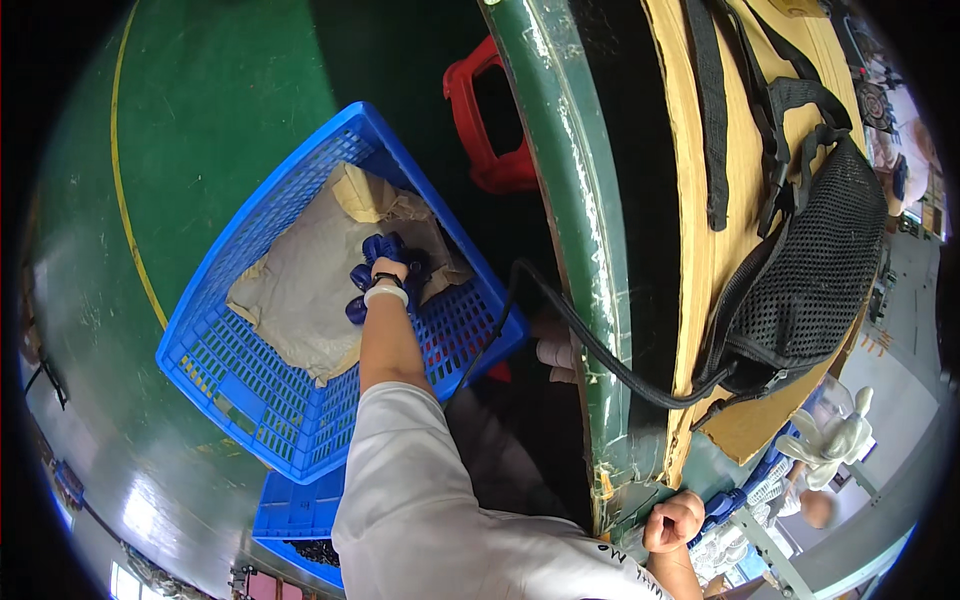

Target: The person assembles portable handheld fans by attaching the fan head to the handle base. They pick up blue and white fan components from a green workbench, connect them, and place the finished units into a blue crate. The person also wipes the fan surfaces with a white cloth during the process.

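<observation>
My left hand (388, 268), with a black band and a pale bangle at the wrist, reaches down into a blue slatted plastic crate (205, 300). It is closed on a cluster of glossy dark blue rounded pieces (378, 246); their exact kind is unclear and my fingertips are hidden. Beneath them lies a crumpled pale liner sheet (305, 265), tan at its folded corner. At lower right, my right hand (672, 522) is curled into a fist beside the corner of the green-edged table (610, 380), with nothing visible in it.
Another blue crate (290, 515) with dark contents sits below the first. Cardboard (690, 300) on the table carries a black mesh bag (810, 270) with straps; a black cable (590, 345) loops over the edge. A red plastic stool (490, 120) stands beside the table. Other people are at far right.
</observation>
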`<state>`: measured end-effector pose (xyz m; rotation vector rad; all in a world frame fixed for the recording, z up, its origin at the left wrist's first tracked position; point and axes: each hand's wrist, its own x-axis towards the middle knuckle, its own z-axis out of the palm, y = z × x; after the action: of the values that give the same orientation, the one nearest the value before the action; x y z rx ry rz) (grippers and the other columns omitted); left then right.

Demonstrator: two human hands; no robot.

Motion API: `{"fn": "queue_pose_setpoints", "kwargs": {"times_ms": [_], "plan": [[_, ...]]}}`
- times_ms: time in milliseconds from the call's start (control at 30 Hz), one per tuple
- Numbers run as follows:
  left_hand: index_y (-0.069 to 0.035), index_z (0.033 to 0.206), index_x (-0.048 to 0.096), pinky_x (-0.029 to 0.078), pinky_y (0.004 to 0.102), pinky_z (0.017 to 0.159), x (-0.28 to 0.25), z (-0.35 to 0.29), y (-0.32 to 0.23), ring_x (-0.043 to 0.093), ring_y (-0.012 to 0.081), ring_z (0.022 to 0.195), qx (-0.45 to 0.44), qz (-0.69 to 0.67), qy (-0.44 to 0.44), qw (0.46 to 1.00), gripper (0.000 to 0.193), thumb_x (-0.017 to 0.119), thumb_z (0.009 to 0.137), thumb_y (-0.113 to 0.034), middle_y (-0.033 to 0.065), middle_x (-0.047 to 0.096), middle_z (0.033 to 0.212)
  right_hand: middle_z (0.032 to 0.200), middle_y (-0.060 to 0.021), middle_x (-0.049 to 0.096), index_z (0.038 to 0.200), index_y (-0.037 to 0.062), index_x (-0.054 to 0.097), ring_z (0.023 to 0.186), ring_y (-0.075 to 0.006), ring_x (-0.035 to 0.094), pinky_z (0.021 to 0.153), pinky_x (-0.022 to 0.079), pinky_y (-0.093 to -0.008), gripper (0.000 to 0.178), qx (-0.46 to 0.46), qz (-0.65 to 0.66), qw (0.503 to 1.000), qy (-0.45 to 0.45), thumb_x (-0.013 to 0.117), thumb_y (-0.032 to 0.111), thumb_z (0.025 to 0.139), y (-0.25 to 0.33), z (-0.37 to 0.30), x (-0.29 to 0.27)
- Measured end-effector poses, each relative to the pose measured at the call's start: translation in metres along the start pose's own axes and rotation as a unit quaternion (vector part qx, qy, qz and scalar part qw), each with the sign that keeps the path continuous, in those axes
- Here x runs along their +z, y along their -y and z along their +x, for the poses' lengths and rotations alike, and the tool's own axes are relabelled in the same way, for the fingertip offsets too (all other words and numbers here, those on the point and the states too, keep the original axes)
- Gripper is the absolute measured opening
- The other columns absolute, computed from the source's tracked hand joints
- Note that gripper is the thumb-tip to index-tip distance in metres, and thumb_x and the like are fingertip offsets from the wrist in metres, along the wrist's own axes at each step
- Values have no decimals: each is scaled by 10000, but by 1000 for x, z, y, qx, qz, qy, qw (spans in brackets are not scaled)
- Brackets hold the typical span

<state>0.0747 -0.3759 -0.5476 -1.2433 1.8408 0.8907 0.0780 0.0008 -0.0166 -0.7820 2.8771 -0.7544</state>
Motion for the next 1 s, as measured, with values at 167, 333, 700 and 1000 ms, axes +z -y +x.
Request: {"fn": "queue_pose_setpoints", "kwargs": {"times_ms": [167,333,700,1000], "plan": [[65,1118,553,474,406,845,2,-1,-36,594,325,983,-84,-367,-24,926,501,592,791,-312,225,610,1076,533,0,473,671,116,528,431,-164,415,449,341,-277,78,14,-20,1000,0,602,136,681,0,-6,2],[58,1121,565,455,356,805,20,34,-34,594,239,856,-65,-728,-72,679,343,546,887,-193,131,633,995,530,6,468,683,125,521,440,-170,421,469,346,-282,82,13,-42,999,8,602,139,682,1,-3,0],[-35,1229,442,471,317,539,40,81,-7,576,202,668,98,-695,-3,713,491,618,774,20,109,603,898,674,-99,541,707,83,517,578,-262,500,609,414,-354,86,40,-38,997,45,571,121,653,1,-13,-7],[-34,1161,511,490,380,704,29,63,-55,620,270,808,101,-164,-64,979,453,661,738,-93,171,627,942,540,13,456,696,131,518,459,-170,420,503,360,-291,77,14,-64,998,1,593,145,689,2,-3,2]]}}
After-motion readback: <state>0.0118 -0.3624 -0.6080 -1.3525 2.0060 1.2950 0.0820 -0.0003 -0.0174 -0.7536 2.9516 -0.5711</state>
